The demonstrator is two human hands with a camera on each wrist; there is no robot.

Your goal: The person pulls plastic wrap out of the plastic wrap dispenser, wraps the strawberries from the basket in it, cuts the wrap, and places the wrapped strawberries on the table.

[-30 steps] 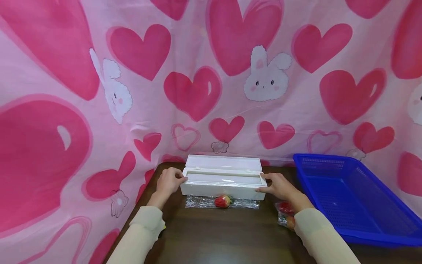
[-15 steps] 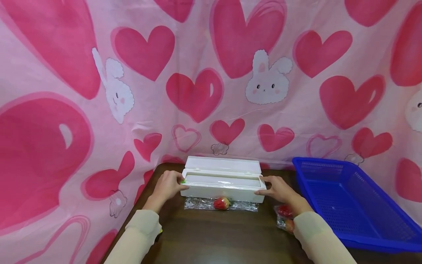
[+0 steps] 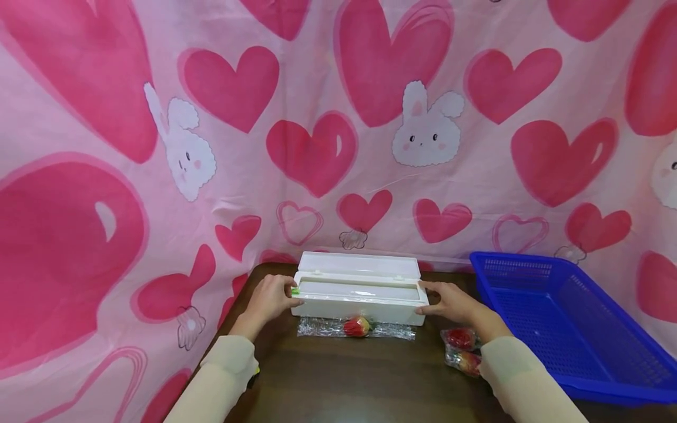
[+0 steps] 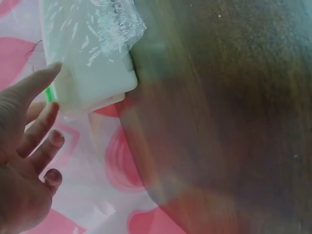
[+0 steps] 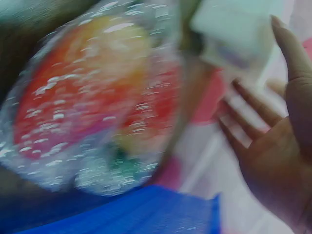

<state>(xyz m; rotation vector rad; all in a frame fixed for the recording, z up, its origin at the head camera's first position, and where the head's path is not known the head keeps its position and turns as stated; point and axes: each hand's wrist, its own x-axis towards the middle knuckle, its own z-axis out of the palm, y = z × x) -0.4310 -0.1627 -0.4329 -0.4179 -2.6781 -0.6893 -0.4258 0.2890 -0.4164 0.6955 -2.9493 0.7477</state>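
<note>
A long white cling film dispenser (image 3: 359, 308) stands at the back of the table with its lid (image 3: 359, 264) raised. My left hand (image 3: 268, 298) holds its left end, thumb at the front and index finger at a small green slider (image 3: 295, 290). At the right end, my right hand (image 3: 449, 301) has its thumb on the front face and its index finger at the top edge. The right wrist view is blurred and shows its other fingers spread. A red and yellow fruit (image 3: 357, 326) lies on a strip of cling film (image 3: 388, 331) in front of the dispenser.
Two film-wrapped red and yellow fruits (image 3: 461, 351) lie beside my right forearm. A large blue plastic basket (image 3: 608, 376) stands at the right. A small yellow and black thing shows by my left sleeve (image 3: 227, 358). Behind the dark table (image 3: 344, 388) hangs a pink heart-patterned cloth (image 3: 370, 170).
My left thumb has moved down onto the dispenser's front, and the green slider shows beside my fingers. My right thumb has shifted slightly right toward the dispenser's end.
</note>
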